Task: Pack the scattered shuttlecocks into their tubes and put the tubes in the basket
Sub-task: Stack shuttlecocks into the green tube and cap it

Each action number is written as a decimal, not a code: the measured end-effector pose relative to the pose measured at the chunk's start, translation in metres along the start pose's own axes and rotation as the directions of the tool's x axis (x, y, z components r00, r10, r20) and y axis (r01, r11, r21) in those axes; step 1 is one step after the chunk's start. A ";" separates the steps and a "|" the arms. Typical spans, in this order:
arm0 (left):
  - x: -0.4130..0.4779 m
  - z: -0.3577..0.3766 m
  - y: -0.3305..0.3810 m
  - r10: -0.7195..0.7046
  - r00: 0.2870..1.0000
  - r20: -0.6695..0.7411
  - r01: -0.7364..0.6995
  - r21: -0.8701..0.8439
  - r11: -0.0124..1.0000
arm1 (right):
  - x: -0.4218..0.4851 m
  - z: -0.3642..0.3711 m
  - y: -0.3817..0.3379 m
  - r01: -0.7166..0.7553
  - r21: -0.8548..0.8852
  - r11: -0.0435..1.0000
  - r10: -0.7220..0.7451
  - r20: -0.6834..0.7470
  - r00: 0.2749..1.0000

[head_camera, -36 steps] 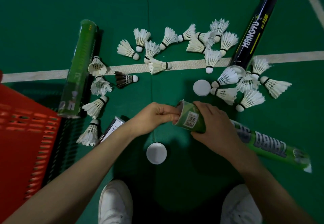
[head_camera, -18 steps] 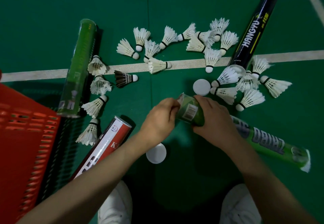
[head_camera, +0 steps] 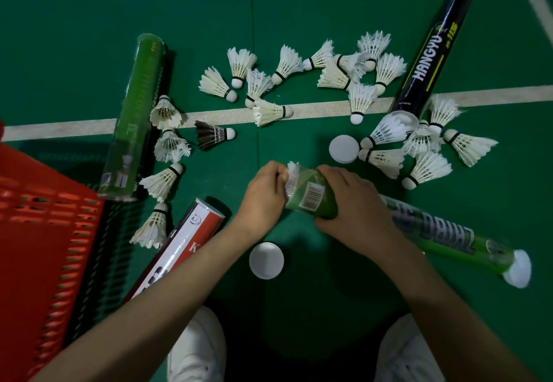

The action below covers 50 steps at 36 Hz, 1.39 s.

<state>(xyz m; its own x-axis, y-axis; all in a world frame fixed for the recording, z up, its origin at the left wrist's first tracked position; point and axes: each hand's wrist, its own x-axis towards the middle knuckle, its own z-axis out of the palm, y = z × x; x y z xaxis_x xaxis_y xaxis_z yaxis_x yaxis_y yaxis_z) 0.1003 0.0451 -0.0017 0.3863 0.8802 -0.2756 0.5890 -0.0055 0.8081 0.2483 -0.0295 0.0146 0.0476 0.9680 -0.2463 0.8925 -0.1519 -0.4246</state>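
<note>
While the right hand (head_camera: 356, 202) curls tightly around the green tube (head_camera: 312, 200) at frame centre, the left hand (head_camera: 263, 199) pinches a shuttlecock (head_camera: 291, 173) at its mouth.

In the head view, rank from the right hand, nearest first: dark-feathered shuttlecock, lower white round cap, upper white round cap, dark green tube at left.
1. Upper white round cap, just beyond the right hand, by the black tube.
2. Lower white round cap, lower left, near the shoes.
3. Dark-feathered shuttlecock, farther left.
4. Dark green tube, far left.
</note>
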 end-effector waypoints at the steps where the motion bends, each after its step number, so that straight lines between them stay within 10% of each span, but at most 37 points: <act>1: -0.001 -0.001 -0.002 0.052 0.998 0.025 -0.051 -0.020 0.998 | 0.001 -0.002 0.001 -0.010 0.013 1.000 0.010 -0.008 1.000; 6: -0.001 -0.012 -0.010 0.143 0.976 0.167 -0.098 -0.248 0.964 | 0.004 -0.005 0.006 -0.013 0.024 1.000 0.014 -0.025 1.000; 17: 0.004 -0.022 -0.022 -0.184 0.973 -0.137 0.088 -0.518 0.851 | 0.006 -0.016 0.017 -0.098 0.012 0.995 0.099 -0.062 0.993; 24: 0.011 -0.023 -0.055 -0.359 0.933 -0.024 0.359 0.107 0.927 | 0.002 -0.017 0.011 -0.090 -0.043 0.995 0.088 -0.039 0.995; 30: -0.014 -0.012 -0.036 -0.089 0.992 -0.087 0.124 0.644 0.755 | -0.007 -0.017 0.008 -0.065 -0.066 0.996 0.063 -0.040 0.997; 33: -0.017 -0.005 -0.029 0.083 0.992 -0.095 -0.025 0.501 0.865 | -0.010 -0.020 0.007 -0.056 -0.048 0.997 0.055 -0.029 0.998; 36: -0.021 0.010 -0.017 -0.038 0.997 0.069 0.036 0.017 0.999 | -0.013 -0.024 0.004 -0.051 -0.023 0.998 0.051 -0.032 0.998; 40: -0.033 0.035 0.001 -0.043 0.932 0.359 0.269 -0.610 0.746 | -0.010 -0.036 -0.009 -0.022 0.043 0.999 0.026 -0.080 0.996; 50: -0.014 0.038 0.035 0.002 0.979 0.202 0.173 -0.847 0.502 | 0.037 -0.070 -0.042 0.005 0.206 0.979 0.009 -0.071 0.997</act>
<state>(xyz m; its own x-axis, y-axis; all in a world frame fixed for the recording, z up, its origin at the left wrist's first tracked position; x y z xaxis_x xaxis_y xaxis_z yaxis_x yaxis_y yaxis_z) 0.1426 0.0147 0.0111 0.5229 0.7663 -0.3732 -0.2384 0.5519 0.7991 0.2437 0.0261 0.0841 0.0876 0.9783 -0.1878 0.7813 -0.1844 -0.5963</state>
